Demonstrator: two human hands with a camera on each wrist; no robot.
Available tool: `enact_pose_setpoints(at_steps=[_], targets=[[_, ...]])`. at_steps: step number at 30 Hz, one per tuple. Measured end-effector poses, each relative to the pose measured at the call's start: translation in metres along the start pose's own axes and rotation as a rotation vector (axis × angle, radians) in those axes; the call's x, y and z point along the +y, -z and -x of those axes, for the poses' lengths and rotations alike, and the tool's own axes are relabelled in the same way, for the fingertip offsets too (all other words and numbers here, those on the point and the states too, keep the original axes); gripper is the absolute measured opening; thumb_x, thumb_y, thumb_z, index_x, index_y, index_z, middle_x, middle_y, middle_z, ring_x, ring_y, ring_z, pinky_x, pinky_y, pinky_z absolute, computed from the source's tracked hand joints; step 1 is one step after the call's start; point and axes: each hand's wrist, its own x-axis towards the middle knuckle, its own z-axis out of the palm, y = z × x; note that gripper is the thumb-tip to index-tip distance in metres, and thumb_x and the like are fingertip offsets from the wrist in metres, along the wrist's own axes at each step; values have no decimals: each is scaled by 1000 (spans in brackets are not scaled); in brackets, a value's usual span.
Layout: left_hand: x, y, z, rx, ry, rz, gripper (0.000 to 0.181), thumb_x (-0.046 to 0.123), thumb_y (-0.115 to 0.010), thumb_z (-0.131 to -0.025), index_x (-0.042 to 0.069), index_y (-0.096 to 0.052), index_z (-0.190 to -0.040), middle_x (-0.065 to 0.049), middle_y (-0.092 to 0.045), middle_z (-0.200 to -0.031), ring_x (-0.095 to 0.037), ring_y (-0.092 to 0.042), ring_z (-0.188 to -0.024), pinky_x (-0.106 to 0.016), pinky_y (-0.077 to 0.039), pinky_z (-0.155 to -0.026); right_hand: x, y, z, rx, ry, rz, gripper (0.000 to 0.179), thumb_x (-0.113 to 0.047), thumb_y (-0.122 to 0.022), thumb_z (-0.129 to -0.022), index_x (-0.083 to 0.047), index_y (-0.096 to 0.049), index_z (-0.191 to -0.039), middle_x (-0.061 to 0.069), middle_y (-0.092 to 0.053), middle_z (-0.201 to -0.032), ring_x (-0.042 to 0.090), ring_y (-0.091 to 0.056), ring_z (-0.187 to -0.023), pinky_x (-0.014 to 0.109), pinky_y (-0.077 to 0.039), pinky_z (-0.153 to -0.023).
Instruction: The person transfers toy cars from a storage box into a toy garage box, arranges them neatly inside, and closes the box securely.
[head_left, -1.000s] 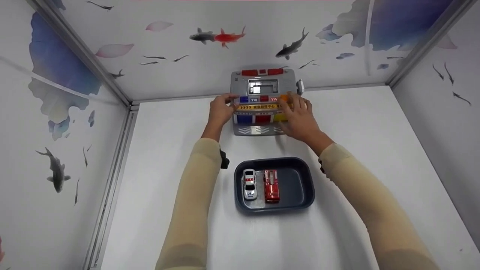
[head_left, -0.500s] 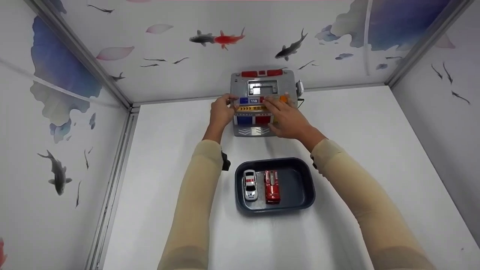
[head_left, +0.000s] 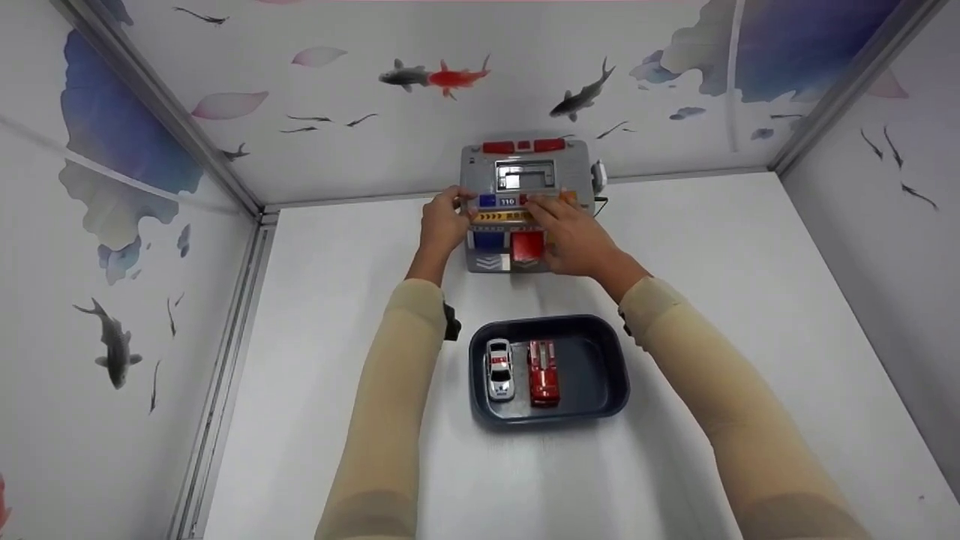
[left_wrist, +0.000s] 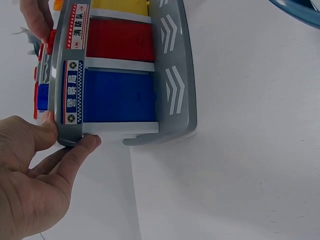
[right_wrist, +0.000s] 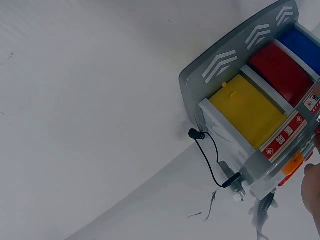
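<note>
A grey toy car garage (head_left: 480,172) stands against the back wall. It has blue, red and yellow doors above a chevron ramp. At its left edge my left hand (head_left: 444,217) pinches the casing between thumb and fingers, clear in the left wrist view. My right hand (head_left: 576,236) lies over the right half, its extended fingers on the red button (head_left: 523,199). In the head view the red door (head_left: 527,246) juts out over the ramp, while the blue door (head_left: 489,240) stays in place. The yellow door (right_wrist: 247,102) is covered by my right hand in the head view.
A dark blue tray (head_left: 611,409) on the white table (head_left: 337,247) holds a white toy police car (head_left: 499,370) and a red toy fire truck (head_left: 544,373). A black cord (right_wrist: 206,155) hangs at the garage's right side. Printed walls enclose the table.
My right hand has shifted left from the orange button area onto the red button. The red door has swung outward since half a second ago. My left hand keeps its hold.
</note>
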Motion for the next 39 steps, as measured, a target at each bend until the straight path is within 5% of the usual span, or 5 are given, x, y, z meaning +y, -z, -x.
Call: enact_pose_setpoints(at_steps=[14,19,25,31,39], targets=[[-1,0,0,-2,-11,9,27,16,-69,-110,19,-73,-137,-10,-66,-158,-31,-60,-151,-46,-55,-119,-4,5,13,-8,41,20,74,-11,-62,-98,-5,-41,-169,14,-39,-179,35,-39,-165,67,-30,-133],[-5,1,-1,-28,-14,39,28,17,-69,-110,20,-73,-137,-7,-65,-159,-29,-58,-153,-45,-53,-121,-13,5,33,51,134,-1,72,-19,-71,-101,-6,-45,-167,17,-45,-174,36,-44,-161,62,-31,-134],[-10,3,-3,-44,-31,73,29,20,-70,-110,20,-73,-139,-6,-65,-159,-29,-58,-153,-44,-53,-121,-37,3,72,95,229,-28,62,-31,-73,-103,-10,-56,-158,16,-59,-159,37,-57,-146,57,-49,-123],[-14,3,-1,-51,-25,116,33,22,-70,-110,19,-72,-143,-8,-65,-160,-26,-58,-153,-36,-57,-114,-60,-9,119,7,266,-45,57,-43,-75,-102,-15,-64,-150,11,-66,-146,31,-65,-133,50,-58,-112],[-14,1,0,-53,-5,172,34,20,-69,-111,19,-72,-145,-9,-64,-161,-25,-59,-152,-32,-60,-108,-76,-27,157,-174,197,-6,73,-65,-81,-93,-23,-66,-151,10,-64,-147,32,-64,-130,52,-61,-105]])
